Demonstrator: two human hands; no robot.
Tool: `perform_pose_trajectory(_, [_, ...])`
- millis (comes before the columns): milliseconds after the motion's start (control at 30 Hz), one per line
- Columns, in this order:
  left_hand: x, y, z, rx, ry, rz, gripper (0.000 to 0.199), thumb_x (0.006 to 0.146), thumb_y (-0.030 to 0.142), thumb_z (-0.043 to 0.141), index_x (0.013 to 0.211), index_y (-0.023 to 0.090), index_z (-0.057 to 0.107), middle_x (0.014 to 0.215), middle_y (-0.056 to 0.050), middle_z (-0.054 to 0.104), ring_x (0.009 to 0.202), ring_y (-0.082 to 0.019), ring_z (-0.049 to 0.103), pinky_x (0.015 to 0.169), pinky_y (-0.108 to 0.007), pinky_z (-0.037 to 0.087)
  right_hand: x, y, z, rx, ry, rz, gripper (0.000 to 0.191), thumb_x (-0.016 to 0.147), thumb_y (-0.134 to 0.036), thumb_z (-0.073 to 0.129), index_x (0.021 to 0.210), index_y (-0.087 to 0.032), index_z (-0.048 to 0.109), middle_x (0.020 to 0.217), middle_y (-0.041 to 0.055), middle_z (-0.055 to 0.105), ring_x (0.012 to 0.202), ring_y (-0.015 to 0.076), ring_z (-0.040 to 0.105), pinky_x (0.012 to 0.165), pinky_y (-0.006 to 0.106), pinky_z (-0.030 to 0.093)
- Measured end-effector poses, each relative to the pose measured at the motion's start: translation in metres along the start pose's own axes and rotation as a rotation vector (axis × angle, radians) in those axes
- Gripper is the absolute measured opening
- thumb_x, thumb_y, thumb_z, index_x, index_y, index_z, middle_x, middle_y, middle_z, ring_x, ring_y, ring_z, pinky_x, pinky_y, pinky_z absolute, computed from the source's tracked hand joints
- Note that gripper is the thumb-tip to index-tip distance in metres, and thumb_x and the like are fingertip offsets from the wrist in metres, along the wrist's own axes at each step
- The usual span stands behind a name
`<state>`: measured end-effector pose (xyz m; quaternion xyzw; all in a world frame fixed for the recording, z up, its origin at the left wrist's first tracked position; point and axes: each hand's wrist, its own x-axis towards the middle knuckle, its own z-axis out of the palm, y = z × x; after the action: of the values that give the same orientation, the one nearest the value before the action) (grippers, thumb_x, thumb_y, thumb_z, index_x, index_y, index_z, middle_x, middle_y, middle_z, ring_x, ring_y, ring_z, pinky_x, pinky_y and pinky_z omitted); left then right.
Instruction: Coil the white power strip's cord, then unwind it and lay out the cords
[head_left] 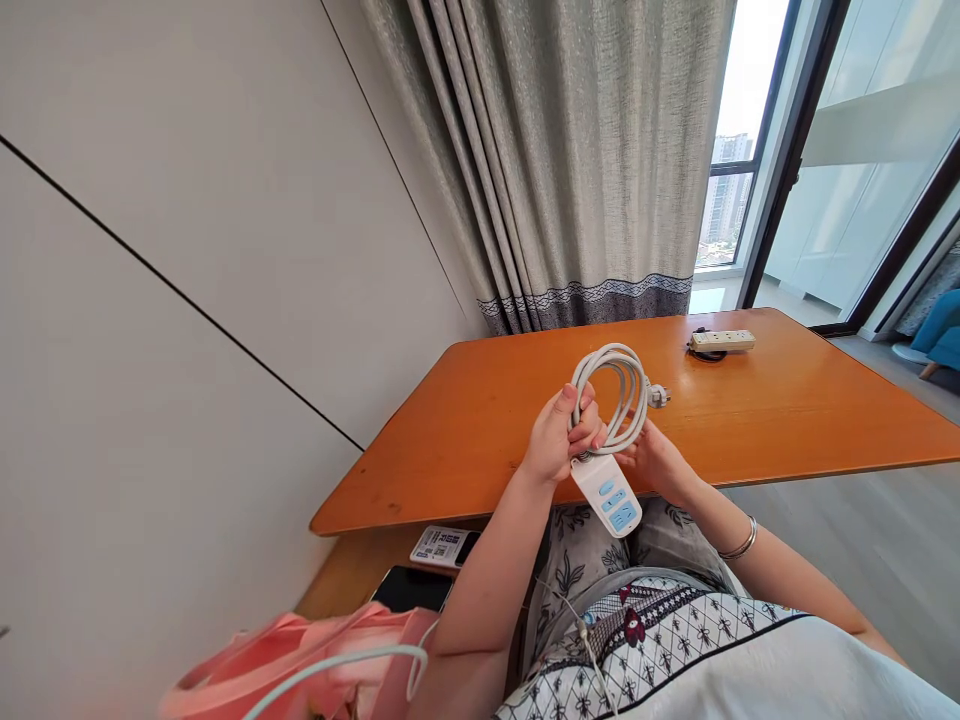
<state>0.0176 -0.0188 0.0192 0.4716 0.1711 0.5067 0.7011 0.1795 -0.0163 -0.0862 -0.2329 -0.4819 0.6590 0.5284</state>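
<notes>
Two hands (pixel 564 437) (pixel 660 462), two power strips (pixel 604 494) (pixel 722 341), one table (pixel 465 440), one bag (pixel 300 655); one strip lies near the table's far right corner.

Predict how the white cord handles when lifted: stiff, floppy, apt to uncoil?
Probably springy rather than limp: the cord arches in round loops above the left hand. It may uncoil if released, as no tie shows on it. The white power strip likely makes its end heavy, looking far bulkier than the plug.

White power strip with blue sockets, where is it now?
In the head view, the white power strip is right of centre, just below its coiled cord, which the left hand grips; the right hand is close beside it.
</notes>
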Motion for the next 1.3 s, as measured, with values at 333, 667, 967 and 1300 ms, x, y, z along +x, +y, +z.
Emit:
perform_pose_trajectory(333, [0.012,-0.001,-0.012,0.314,0.171,0.262,0.052,0.079,0.067,0.066,0.071,0.02,0.047,0.043,0.011,0.038,0.039,-0.007,0.039,0.06,-0.025,0.048,-0.039,-0.016,0.017,-0.882,-0.287,0.067,0.053,0.077,-0.042,0.078,0.117,-0.018,0.052,0.102,0.0053,0.066,0.086,0.0181,0.061,0.073,0.03,0.049])
perform_pose_trajectory(667, [0.014,0.003,-0.043,0.584,0.161,0.204,0.055,0.08,0.071,0.061,0.065,0.02,0.048,0.07,-0.002,0.056,0.078,-0.017,0.057,0.08,-0.032,0.047,-0.052,-0.075,0.004,-1.288,-0.075,-0.524,0.036,0.089,-0.029,0.064,0.125,-0.024,0.059,0.106,0.0079,0.068,0.089,0.019,0.066,0.076,0.03,0.052])
perform_pose_trajectory(967, [0.013,-0.011,-0.017,0.029,-0.056,-0.036,0.056,0.094,0.056,0.045,0.053,0.021,0.031,0.058,0.002,0.027,0.055,-0.013,0.031,0.057,-0.028,0.04,0.012,-0.055,-0.026,-0.773,0.217,-0.688,0.079,0.087,-0.078,0.042,0.143,-0.023,0.049,0.138,0.0142,0.056,0.131,0.0307,0.049,0.109,0.047,0.043])
perform_pose_trajectory(1300, [0.026,-0.017,-0.046,-0.231,0.102,-0.377,0.05,0.101,0.041,0.031,0.056,0.021,0.03,0.054,0.005,0.024,0.042,-0.008,0.027,0.042,-0.02,0.033,0.014,-0.051,-0.047,-0.544,-0.093,-0.039,0.063,0.08,-0.074,0.062,0.106,-0.016,0.068,0.097,0.009,0.07,0.092,0.0214,0.062,0.082,0.034,0.054])
